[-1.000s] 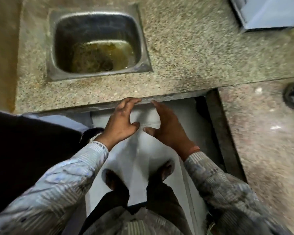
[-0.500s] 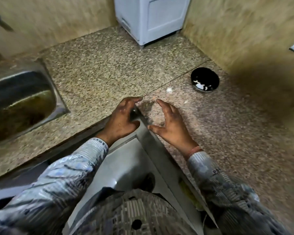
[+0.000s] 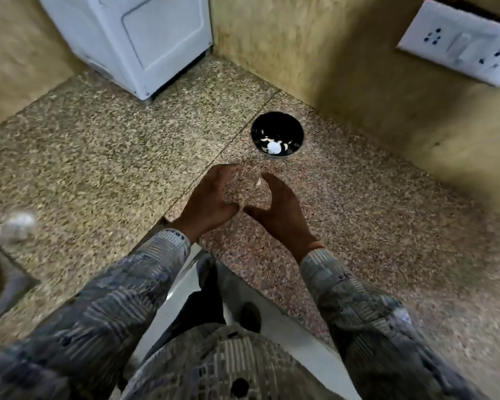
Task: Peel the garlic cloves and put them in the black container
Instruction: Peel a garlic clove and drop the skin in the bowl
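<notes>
Head view: found the left grip (image 3: 211, 197) and the right grip (image 3: 280, 210) both apart, fingers spread and lightly curved, clamped on nothing, thumbs nearly meeting. Caught them side by side above the bench (image 3: 98, 168), palms turned toward each other, just short of the black container (image 3: 272, 122). Showed a small pale scrap (image 3: 259, 181) beside the right fingertips, too blurred to call clove or skin. Showed white garlic cloves (image 3: 273, 147) lying inside the container, so judged the task partly done. Placed a pale blurred lump (image 3: 19, 225) well off to the left, near the sink (image 3: 3, 284); likely unpeeled garlic, though could not tell for sure.

Read as a reach for the next piece. Called for pinching the scrap first between thumb and forefinger and testing it by feel; if only skin, for turning left to the lump. Needed one grip to steady the clove and the other to nick the root end and strip the skin, low over the bench to guard against a roll off the near edge. Left a white appliance (image 3: 127, 39) and a wall socket (image 3: 456, 44) behind, of no use here.
</notes>
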The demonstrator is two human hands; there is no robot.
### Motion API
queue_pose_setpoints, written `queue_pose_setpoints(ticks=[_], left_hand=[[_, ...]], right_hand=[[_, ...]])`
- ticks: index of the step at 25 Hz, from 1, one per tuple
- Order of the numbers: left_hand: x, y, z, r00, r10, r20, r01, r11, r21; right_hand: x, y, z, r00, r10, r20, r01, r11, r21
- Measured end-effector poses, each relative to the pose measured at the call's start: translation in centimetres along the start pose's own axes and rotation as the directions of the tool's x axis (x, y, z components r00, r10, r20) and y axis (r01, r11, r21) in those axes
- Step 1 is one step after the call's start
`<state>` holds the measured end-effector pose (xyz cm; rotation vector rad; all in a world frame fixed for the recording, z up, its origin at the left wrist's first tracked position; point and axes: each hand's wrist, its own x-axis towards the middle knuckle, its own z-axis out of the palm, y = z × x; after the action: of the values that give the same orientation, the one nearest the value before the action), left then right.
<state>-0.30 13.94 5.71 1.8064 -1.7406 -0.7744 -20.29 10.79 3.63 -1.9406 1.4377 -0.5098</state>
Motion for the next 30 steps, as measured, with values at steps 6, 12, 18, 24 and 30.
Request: queue_pose_setpoints(ticks=[6,12,18,24,30], left_hand=[[8.2,-5.0,-0.4,0.990,-0.111,0.091,0.103,0.991,0.087],[13.5,-9.2,-2.1,0.956,-0.222,0.194,0.178,0.959,0.218],[15.7,-10.4,-0.1,0.930,-0.156,0.333,0.071,0.965,0.253],[15.4,-9.5,0.5,0.825,-0.349,0.446,0.454,0.878,-0.153],[14.3,-7.7,-0.5,0.719,-0.251,0.648,0.688,0.392,-0.611]], right_hand=[[7.3,0.7,2.7,0.943,0.323,-0.075,-0.326,0.945,-0.025],[12.2,2.0,5.7,0.885,0.461,-0.067,-0.466,0.867,-0.176],[12.3,0.9,4.6,0.800,0.594,-0.081,-0.595,0.804,0.018],[15.7,-1.9,1.2,0.654,0.744,-0.140,-0.404,0.499,0.766],[11.2,-3.8,1.9,0.704,0.710,0.000,-0.470,0.466,0.749]])
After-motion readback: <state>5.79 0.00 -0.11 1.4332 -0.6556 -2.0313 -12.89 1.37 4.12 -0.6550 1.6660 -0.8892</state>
